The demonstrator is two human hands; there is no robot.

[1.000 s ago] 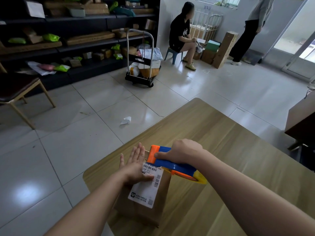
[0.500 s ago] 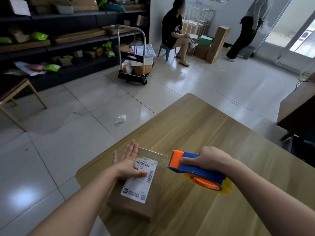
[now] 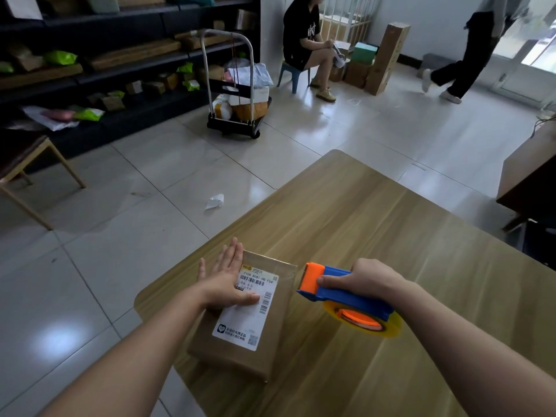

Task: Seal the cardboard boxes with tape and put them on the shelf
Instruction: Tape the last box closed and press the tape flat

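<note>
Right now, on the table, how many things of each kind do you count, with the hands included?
box: 1
tape dispenser: 1
hands: 2, left hand and right hand
total: 4
</note>
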